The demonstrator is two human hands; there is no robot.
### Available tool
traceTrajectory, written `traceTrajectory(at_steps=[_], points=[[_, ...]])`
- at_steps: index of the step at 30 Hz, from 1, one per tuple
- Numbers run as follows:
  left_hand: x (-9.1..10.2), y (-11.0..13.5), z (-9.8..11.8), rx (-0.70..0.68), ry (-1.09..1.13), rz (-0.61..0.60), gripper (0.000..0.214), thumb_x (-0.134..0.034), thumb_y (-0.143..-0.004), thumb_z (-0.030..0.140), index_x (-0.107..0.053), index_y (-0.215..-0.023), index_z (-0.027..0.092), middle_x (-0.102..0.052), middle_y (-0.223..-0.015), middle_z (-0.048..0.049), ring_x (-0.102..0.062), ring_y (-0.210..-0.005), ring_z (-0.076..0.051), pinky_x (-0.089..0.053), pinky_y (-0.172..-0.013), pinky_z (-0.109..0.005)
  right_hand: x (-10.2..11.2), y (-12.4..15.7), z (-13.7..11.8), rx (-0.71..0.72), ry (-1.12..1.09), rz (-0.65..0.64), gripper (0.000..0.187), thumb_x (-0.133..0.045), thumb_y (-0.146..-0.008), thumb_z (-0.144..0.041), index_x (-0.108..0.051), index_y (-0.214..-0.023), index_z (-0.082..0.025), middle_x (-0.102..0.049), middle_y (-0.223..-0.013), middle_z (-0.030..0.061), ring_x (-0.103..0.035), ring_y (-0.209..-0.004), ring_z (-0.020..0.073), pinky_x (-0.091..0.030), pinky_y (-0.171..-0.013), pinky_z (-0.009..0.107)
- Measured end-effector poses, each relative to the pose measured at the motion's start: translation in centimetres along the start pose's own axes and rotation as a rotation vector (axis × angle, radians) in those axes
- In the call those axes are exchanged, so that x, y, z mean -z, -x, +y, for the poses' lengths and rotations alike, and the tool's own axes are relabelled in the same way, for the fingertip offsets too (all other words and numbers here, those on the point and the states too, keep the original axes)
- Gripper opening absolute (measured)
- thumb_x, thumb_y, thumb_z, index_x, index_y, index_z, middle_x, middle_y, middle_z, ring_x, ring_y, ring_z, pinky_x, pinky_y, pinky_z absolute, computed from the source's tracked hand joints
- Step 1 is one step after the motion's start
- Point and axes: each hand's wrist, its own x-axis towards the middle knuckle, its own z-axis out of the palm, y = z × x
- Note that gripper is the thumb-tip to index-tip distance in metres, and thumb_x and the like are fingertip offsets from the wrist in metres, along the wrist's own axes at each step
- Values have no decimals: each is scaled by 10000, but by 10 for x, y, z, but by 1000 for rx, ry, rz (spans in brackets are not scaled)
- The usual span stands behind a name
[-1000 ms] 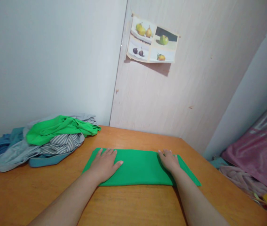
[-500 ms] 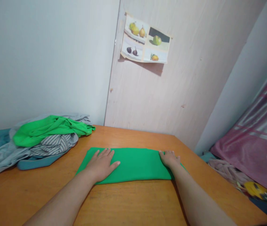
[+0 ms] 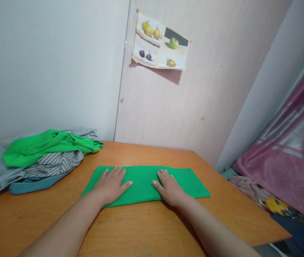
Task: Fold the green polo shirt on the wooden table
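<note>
A folded green cloth [image 3: 141,184] lies flat on the wooden table in a long strip, wider than it is deep. My left hand [image 3: 110,187] rests palm down on its left part, fingers stretched and thumb out to the side. Right of the cloth's middle, my right hand [image 3: 170,188] lies flat with its fingers spread. Neither hand grasps anything. The cloth's right end is uncovered; my left hand and wrist hide part of its left end and near edge. Whether it is a garment cannot be made out.
At the table's left stands a heap of crumpled clothes, with a bright green garment [image 3: 45,146] over a striped grey one [image 3: 57,164]. The table [image 3: 146,232] meets a wall with fruit pictures [image 3: 161,43]. Beyond its right edge hangs a pink curtain [image 3: 277,167].
My right hand has slid left across the cloth, from its right end to nearer the middle. My left hand stays at the left part. The view has shifted slightly to the right.
</note>
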Motion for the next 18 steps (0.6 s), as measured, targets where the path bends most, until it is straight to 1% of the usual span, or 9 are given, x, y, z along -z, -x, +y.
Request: traceTrajectory(at_steps=[1,3,5,8,11,13,15,18], points=[[0,0,0,0,-2,-3,851,-257,-893,708,-363,-1500,122,-282,-1566,-135,-228,-1459,-308,-136,-1163,-533,-1,3,-1,26,-12,-22,868,-119,-908,-741,-239,-1546,-166,-137,-1619,75,-56,-1491,228,-71,-1192,425],[0,0,0,-1,-3,-4,850,-257,-891,709,-364,-1501,127,-283,-1566,-131,-226,-1459,-310,-137,-1162,-534,-1,8,7,-3,-7,-46,884,-96,-901,-748,-219,-1550,-160,-120,-1621,80,-48,-1491,235,-55,-1191,445],[-1,0,-1,-1,0,0,851,-257,-889,712,-368,-1499,130,-283,-1566,-131,-219,-1461,-314,-135,-1161,-541,3,10,26,-93,30,-41,880,-104,-898,-753,-210,-1553,-175,-125,-1622,68,-56,-1491,233,-52,-1190,455],[-3,-1,-3,-6,6,2,865,-257,-884,725,-369,-1499,127,-266,-1571,-134,-206,-1464,-317,-127,-1161,-547,8,11,63,-231,89,-12,835,-138,-909,-734,-215,-1553,-208,-152,-1621,48,-74,-1490,225,-51,-1188,470],[-3,-2,-3,-12,15,9,871,-262,-880,733,-369,-1499,130,-261,-1573,-134,-201,-1466,-317,-120,-1163,-544,12,13,96,-347,118,24,820,-143,-921,-707,-221,-1550,-187,-142,-1622,69,-65,-1491,252,-36,-1171,547],[-1,-1,-2,-11,16,6,866,-264,-882,731,-368,-1500,132,-262,-1573,-133,-202,-1466,-316,-119,-1164,-539,15,17,112,-417,132,54,820,-136,-923,-698,-210,-1551,-177,-131,-1622,85,-73,-1488,275,-39,-1150,606],[0,0,-1,-9,12,-5,859,-263,-886,724,-363,-1502,134,-257,-1575,-134,-207,-1465,-313,-122,-1164,-535,18,22,125,-476,144,83,813,-132,-930,-681,-221,-1547,-160,-147,-1617,111,-95,-1485,287,-52,-1133,641],[1,0,0,-9,5,-5,855,-261,-888,723,-370,-1499,136,-254,-1576,-137,-208,-1463,-316,-129,-1159,-542,25,27,136,-533,162,120,783,-147,-943,-647,-312,-1513,-137,-198,-1602,149,-122,-1478,307,-56,-1115,672]])
